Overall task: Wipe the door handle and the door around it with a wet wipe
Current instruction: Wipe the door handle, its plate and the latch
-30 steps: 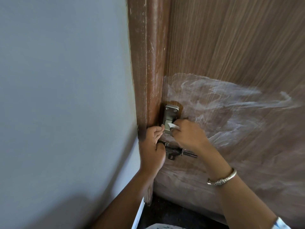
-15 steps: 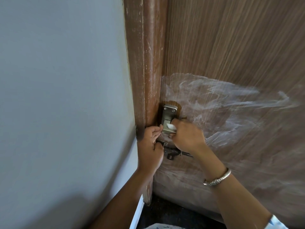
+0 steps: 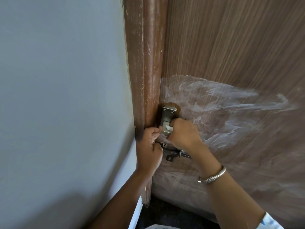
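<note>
A wet wipe [image 3: 169,128] is pinched against the metal door handle [image 3: 168,115] by the right hand [image 3: 183,135]; the curled left hand's [image 3: 148,152] grasp cannot be told.

Door frame [image 3: 148,71] crowds handle [image 3: 168,113]; bolt [image 3: 171,153] seemingly below

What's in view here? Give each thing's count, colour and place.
wall: one, grey-blue, left side
door frame: one, reddish brown, scuffed, upright between wall and door
door: one, brown wood grain, right side
streaks: broad patch, whitish, on the door around the handle
door handle: one, silver metal, at the door's left edge
wet wipe: one, white, pressed on the handle
sliding bolt: one, dark, just below the handle
bracelet: one, silver, right wrist
sleeve: one, pale, bottom right corner
left hand: one, fingers curled, at the frame beside the handle
right hand: one, fingers pinch the wipe against the handle
</note>
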Demonstrator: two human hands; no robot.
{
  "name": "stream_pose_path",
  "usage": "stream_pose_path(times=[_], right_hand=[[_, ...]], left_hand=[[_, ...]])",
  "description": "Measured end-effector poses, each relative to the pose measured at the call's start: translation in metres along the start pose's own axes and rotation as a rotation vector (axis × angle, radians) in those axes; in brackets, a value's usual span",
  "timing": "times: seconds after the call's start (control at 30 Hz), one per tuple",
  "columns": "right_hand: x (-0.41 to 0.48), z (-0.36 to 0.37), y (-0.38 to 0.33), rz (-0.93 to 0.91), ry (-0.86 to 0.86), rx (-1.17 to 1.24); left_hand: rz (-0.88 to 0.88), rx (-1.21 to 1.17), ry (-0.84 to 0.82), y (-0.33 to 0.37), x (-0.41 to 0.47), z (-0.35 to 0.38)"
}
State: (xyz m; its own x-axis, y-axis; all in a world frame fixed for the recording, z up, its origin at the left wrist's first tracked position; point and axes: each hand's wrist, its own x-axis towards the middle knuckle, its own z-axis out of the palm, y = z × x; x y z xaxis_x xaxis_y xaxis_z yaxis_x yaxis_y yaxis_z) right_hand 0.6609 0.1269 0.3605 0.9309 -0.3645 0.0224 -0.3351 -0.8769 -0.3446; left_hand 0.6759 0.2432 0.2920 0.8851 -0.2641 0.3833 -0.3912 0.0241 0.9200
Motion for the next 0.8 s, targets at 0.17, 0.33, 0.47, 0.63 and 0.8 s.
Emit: stream_pose_path(times=[0.17,0.33,0.47,0.63,0.8], right_hand=[[-0.004,-0.001,0.002,-0.076,0.018,-0.051],[-0.005,-0.002,0.006,-0.106,0.051,-0.114],[-0.009,-0.004,0.017,-0.058,0.099,-0.161],[-0.021,-0.010,0.037,0.032,0.086,-0.233],[-0.022,-0.011,0.035,0.036,0.090,-0.226]], left_hand=[[0.015,0.005,0.007,0.000,0.002,-0.002],[0.028,0.039,-0.018,0.000,0.002,-0.005],[0.033,0.039,-0.028,-0.001,0.002,-0.006],[0.028,0.031,-0.039,-0.001,0.001,-0.007],[0.023,0.032,-0.042,-0.002,0.001,-0.006]])
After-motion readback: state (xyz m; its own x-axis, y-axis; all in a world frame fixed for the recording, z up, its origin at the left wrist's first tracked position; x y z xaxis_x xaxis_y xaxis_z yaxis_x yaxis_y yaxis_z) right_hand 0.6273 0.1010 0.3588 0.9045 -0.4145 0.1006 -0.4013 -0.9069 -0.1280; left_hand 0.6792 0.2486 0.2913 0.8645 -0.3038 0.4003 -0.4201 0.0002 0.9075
